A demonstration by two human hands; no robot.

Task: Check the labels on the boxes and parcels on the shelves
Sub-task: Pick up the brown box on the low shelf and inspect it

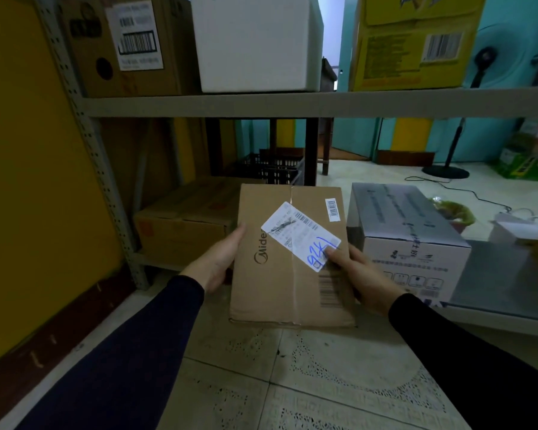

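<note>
below the grey metal shelf point(292, 102), out over the patterned floor tiles, sits a flat rectangular brown cardboard box point(288, 274) taped down the middle. left hand point(219, 260) curls round its left edge, right hand point(359, 274) grips the right edge, thumb pinning the glossy white label point(298, 235) with blue scribble.
</note>
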